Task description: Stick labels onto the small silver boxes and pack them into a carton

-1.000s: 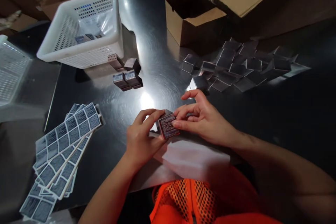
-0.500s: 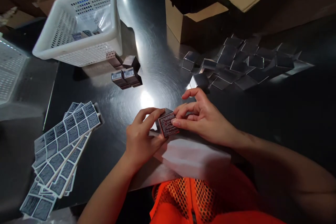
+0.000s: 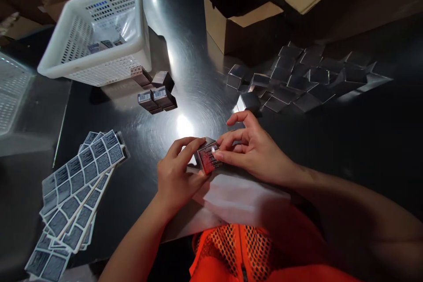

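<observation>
Low over the table's front edge, a small dark box with a printed face is tilted toward me. My left hand grips it from the left, fingers over the top edge and thumb at the lower edge. The thumb of my right hand presses on the printed face near its right edge. Its other fingers curl at the box's upper right corner, with the index finger raised. White sheet material lies below the hands. To the left, sheets of dark square labels are piled in a fan.
Several small boxes stand beside a white plastic basket with more items inside. Several dark shiny boxes are grouped at the right. An open cardboard carton sits at the back of the metal table.
The box has tilted slightly in my hands, and a reddish reflection now shows on its printed face. Both hands keep their hold. The view has shifted slightly.
</observation>
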`<state>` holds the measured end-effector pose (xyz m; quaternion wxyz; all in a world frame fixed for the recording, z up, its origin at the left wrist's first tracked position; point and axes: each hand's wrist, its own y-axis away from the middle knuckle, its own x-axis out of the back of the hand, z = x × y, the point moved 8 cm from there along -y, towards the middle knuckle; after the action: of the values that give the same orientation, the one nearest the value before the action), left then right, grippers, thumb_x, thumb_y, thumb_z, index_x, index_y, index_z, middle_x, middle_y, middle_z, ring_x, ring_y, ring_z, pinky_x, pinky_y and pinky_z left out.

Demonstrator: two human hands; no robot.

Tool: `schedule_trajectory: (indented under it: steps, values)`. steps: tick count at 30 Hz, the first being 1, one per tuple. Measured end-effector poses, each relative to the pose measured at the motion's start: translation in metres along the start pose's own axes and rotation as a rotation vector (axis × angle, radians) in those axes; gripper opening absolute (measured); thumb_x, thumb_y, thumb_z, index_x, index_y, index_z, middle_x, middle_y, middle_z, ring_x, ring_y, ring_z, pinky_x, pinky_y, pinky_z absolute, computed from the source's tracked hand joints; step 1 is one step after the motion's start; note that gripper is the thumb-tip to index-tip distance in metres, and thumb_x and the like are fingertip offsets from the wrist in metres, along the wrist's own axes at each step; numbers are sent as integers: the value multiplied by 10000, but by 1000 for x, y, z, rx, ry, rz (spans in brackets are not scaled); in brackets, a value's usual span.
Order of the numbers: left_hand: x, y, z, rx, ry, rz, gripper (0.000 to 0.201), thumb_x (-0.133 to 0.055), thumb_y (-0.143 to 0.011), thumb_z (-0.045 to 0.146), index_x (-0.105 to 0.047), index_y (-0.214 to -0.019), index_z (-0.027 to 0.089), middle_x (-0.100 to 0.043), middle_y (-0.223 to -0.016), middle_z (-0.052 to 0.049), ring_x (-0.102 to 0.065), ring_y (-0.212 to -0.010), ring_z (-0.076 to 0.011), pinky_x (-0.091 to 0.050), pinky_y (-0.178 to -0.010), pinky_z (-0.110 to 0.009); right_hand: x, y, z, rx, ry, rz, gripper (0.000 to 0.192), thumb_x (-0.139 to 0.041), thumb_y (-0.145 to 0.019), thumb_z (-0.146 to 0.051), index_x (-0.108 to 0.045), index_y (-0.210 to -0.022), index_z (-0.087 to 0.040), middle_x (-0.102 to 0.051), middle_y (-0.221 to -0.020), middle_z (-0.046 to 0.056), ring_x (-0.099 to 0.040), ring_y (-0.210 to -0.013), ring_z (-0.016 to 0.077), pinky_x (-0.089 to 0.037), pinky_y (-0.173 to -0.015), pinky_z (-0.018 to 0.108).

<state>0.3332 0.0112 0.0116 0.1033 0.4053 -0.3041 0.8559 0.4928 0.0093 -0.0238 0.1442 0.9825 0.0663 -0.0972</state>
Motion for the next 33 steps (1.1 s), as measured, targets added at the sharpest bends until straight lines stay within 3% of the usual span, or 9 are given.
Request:
schedule_trajectory:
  steps: [6,9,13,15,18,20,23,27,33]
  values:
    - [1,3,8,-34,-87,18,405,-780,-800,274,-682,-1191,235,-729,-1101,-42,-726,-902,-174,-549,-653,-235,2,3,-4,119,145,119,581,-870,-695,-238,-437,-1080,-285,-632,-631,-86,-745,-855,216,-611,-712,320]
    - [2,4,9,-26,-77,25,408,-800,-789,289,-688,-1177,235,-728,-1098,-43,-720,-900,-170,-542,-664,-232,12,-1,-6,127,241,171,599,-915,-658,-314,-481,-1069,-279,-539,-553,-110,-738,-753,220,-578,-639,309]
    - [8,3,-13,195,-35,118,445,-843,-709,304,-697,-1122,227,-725,-1030,-21,-686,-837,-173,-511,-629,-244,27,4,-27,317,451,317,492,-913,-698,-363,-536,-993,-250,-518,-579,-101,-650,-599,156,-505,-576,279]
    - [11,5,-36,413,-26,203,472,-855,-664,315,-691,-1097,223,-715,-995,-1,-656,-780,-162,-481,-603,-246,16,16,-42,545,593,306,407,-885,-756,-332,-566,-985,-224,-617,-734,-49,-649,-689,140,-515,-648,276]
    - [8,7,-64,667,-9,271,505,-859,-627,329,-666,-1078,214,-688,-940,17,-622,-743,-156,-470,-643,-273,-25,38,-47,878,833,82,275,-805,-860,-284,-621,-1035,-179,-682,-894,22,-644,-834,166,-511,-760,310]
    - [2,4,-74,734,-3,266,513,-858,-619,323,-650,-1075,212,-662,-902,23,-612,-756,-163,-477,-698,-295,-46,43,-37,932,1025,-106,241,-760,-900,-295,-658,-1065,-152,-701,-920,54,-643,-898,210,-494,-799,359]
    - [-1,0,-86,784,-8,260,498,-848,-631,295,-626,-1069,214,-628,-915,14,-615,-831,-187,-484,-796,-330,-46,35,-27,789,1178,-275,310,-776,-883,-342,-691,-1108,-146,-716,-995,69,-642,-984,246,-479,-856,388]
    - [1,1,-107,896,65,351,522,-864,-616,321,-571,-1035,215,-602,-997,-11,-612,-938,-216,-462,-874,-356,-34,29,-42,812,1233,-101,363,-737,-917,-307,-661,-1237,-152,-717,-1102,78,-613,-1079,249,-436,-930,382]
    - [-12,4,-110,958,319,411,578,-870,-650,376,-506,-1074,227,-631,-955,0,-639,-893,-191,-473,-838,-326,-84,33,-15,1169,1303,43,186,-645,-982,-264,-677,-1114,-137,-745,-1023,74,-624,-1030,236,-395,-881,380]
